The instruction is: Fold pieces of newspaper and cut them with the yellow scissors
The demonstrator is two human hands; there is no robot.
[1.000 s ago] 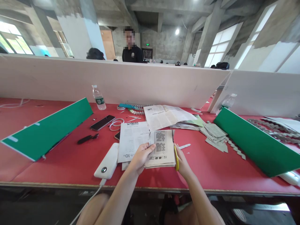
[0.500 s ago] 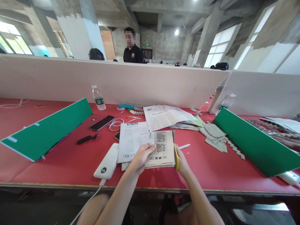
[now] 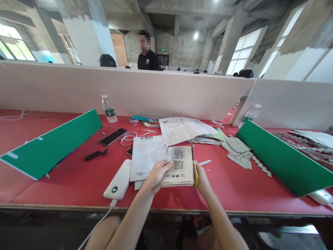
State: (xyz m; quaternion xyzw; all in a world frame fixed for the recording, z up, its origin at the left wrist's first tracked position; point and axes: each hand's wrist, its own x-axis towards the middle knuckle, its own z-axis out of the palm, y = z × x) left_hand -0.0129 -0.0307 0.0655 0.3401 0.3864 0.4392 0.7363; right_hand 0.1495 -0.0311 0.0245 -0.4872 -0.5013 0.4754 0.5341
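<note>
My left hand (image 3: pixel 159 174) pinches the left side of a folded newspaper stack (image 3: pixel 182 168), thumb on top. On the stack's right side, my right hand (image 3: pixel 202 178) grips yellow-handled scissors (image 3: pixel 195 174), whose dark blades point away from me along the paper's right edge. Under and left of the stack lies an open newspaper sheet (image 3: pixel 148 156) with a "10" printed on it. Another large sheet (image 3: pixel 184 129) rests farther back. Small cut newspaper pieces (image 3: pixel 238 147) are piled to the right. The fingers of my right hand are partly hidden by the handle.
A white power bank (image 3: pixel 118 180) with a cable, a phone (image 3: pixel 113 136), a dark folded object (image 3: pixel 96 155) and a water bottle (image 3: pixel 109 110) are at the left. Green boards (image 3: pixel 54 146) flank both sides. A person (image 3: pixel 148 59) stands beyond the white partition (image 3: pixel 125 88).
Both hands keep nearly the same place on the stack and scissors. The scissor blades have shifted slightly at the paper's right edge.
</note>
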